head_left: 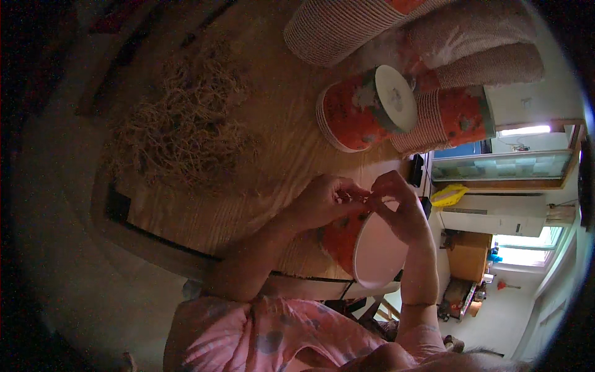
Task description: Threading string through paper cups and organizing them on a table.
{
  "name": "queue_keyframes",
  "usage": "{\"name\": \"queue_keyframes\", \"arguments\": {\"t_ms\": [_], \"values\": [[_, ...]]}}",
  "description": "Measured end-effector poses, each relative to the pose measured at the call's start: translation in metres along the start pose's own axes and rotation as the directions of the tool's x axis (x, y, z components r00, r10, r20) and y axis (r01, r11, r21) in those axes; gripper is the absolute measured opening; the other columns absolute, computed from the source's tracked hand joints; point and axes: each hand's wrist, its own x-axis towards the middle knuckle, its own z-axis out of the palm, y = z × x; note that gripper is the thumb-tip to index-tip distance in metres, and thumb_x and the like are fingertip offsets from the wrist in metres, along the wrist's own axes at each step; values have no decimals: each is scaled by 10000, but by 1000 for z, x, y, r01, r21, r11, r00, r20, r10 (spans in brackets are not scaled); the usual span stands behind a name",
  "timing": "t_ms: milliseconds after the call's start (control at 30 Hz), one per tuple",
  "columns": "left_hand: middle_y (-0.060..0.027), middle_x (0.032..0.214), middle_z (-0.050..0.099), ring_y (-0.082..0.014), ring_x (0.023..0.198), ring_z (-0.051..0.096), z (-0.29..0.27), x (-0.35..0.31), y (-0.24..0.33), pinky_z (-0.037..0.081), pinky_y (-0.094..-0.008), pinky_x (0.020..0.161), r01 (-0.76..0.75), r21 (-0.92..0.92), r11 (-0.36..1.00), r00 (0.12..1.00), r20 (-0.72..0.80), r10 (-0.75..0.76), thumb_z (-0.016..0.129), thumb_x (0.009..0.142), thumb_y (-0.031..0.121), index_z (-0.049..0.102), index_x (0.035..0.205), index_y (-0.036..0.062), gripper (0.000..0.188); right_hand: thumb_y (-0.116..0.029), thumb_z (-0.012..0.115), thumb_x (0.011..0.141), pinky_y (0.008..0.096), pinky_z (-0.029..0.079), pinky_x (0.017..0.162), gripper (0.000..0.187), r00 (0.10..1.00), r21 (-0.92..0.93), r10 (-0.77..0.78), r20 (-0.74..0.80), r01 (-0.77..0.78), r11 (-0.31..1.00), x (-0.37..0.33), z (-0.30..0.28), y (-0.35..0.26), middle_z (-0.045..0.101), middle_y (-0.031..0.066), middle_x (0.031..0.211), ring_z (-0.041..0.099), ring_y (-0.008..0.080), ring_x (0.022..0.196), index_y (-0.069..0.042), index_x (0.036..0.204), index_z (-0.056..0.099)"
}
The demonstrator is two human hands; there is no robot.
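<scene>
My left hand (327, 199) and my right hand (398, 204) meet fingertip to fingertip, both pinched closed. Whatever is between the fingers is too small to make out. Just below them is an orange paper tub (341, 240), tilted so that its wide, pale round end (379, 251) faces right. My right hand overlaps the upper edge of that pale end. To the left on the wooden table (266, 155) lies a loose heap of tangled, thin brown strands (186, 118), like dried roots or stems.
Beyond my hands stands another orange tub (350, 111) with a pale round end. Behind it are nested tub stacks (443, 121), with a larger stack (338, 31) farther off. A yellow bag (449, 194), a white cabinet (496, 214) and a cardboard-brown box (469, 257) are at the right.
</scene>
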Motion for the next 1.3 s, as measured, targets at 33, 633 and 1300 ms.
{"name": "queue_keyframes", "arguments": {"t_ms": [33,633,1300], "values": [[-69,791,651,-97,716,590,2,1,-2,478,-252,657,-3,-2,1000,1000,3,3,689,765,172,649,962,12,257,-43,656,761,303,484,737,212,1000,-4,1,-2,-1,1000,-1,-1,1,592,65,870,602,158,779,-23,927,525],[-66,762,646,-107,714,591,1,-1,9,484,-267,666,71,7,997,997,-42,-71,666,752,157,641,838,1,180,-37,648,756,298,476,741,141,999,-26,41,16,-41,999,-2,-4,-9,575,62,812,583,157,764,-18,831,530],[-31,775,640,-65,717,564,-6,-3,-1,462,-240,648,48,-181,982,999,16,-46,615,832,198,656,833,-1,204,-99,637,774,309,487,721,118,995,-15,97,24,-96,995,-3,-6,-16,616,94,834,628,198,778,-18,832,573]]}}
